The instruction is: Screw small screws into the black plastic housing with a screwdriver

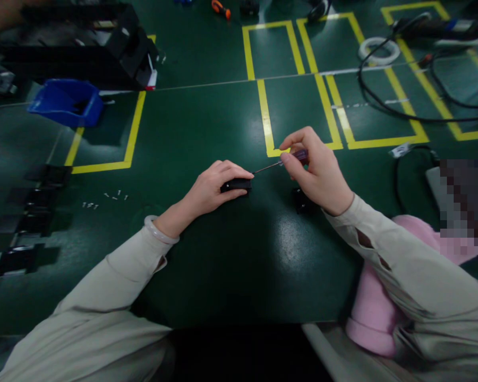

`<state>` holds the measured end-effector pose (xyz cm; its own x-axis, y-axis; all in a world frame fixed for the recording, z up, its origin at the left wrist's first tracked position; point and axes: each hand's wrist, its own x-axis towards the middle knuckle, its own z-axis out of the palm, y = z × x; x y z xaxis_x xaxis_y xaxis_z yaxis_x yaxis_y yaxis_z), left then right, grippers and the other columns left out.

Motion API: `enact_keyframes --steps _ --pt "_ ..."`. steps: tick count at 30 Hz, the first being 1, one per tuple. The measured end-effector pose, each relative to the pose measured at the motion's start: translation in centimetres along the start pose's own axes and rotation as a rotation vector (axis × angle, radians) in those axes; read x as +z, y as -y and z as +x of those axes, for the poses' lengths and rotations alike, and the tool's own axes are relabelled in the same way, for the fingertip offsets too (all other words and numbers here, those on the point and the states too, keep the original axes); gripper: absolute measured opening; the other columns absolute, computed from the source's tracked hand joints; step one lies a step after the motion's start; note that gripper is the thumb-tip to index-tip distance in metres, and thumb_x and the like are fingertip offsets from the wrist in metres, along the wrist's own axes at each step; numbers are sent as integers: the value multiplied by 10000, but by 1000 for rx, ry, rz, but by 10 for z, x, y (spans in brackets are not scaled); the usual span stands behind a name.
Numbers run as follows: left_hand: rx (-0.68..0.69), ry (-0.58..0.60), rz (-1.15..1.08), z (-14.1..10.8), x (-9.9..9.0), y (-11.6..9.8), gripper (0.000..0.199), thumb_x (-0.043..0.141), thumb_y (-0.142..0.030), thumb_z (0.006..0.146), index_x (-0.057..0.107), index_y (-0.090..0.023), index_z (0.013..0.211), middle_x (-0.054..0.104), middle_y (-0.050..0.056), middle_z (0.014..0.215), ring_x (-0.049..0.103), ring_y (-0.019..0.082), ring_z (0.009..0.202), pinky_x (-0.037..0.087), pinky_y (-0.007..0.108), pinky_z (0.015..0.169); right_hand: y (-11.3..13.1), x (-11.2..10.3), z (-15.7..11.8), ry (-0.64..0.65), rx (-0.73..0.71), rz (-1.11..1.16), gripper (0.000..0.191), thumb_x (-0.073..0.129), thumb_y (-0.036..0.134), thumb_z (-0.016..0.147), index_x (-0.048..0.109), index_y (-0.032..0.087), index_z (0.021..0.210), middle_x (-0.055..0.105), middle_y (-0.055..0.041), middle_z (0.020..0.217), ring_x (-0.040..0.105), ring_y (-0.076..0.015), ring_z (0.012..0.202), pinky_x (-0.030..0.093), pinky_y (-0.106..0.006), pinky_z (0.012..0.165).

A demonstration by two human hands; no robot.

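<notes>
My left hand (215,187) is closed round a small black part (237,184) on the green table, fingers along its far side and thumb along its near side. In my right hand (313,170) is a screwdriver (300,155) with a dark purple handle, pinched between thumb and fingers. Its thin shaft points left, and the tip is at the right end of the black part, near my left fingertips. Another small black piece (299,200) lies under my right hand, partly hidden by it.
Several small screws (91,205) lie at the left, beside a row of black parts (37,197). Farther off are a blue bin (69,103), black racks (131,50), an orange screwdriver (222,9), a white tape roll (378,51) and a cable (386,109). A pink sleeve (372,313) shows at the right.
</notes>
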<state>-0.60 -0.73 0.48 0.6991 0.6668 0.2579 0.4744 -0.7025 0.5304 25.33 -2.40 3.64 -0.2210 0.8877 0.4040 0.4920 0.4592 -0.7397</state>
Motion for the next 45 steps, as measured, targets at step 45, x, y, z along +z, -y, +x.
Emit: enact_keyframes --steps 45 --pt "-5 -2 -6 0 0 0 312 607 -408 967 642 -234 1224 694 63 1198 622 214 1110 443 372 989 2 -1 0 24 7 -14 97 525 313 950 530 246 1020 546 30 717 552 -121 587 429 -301 582"
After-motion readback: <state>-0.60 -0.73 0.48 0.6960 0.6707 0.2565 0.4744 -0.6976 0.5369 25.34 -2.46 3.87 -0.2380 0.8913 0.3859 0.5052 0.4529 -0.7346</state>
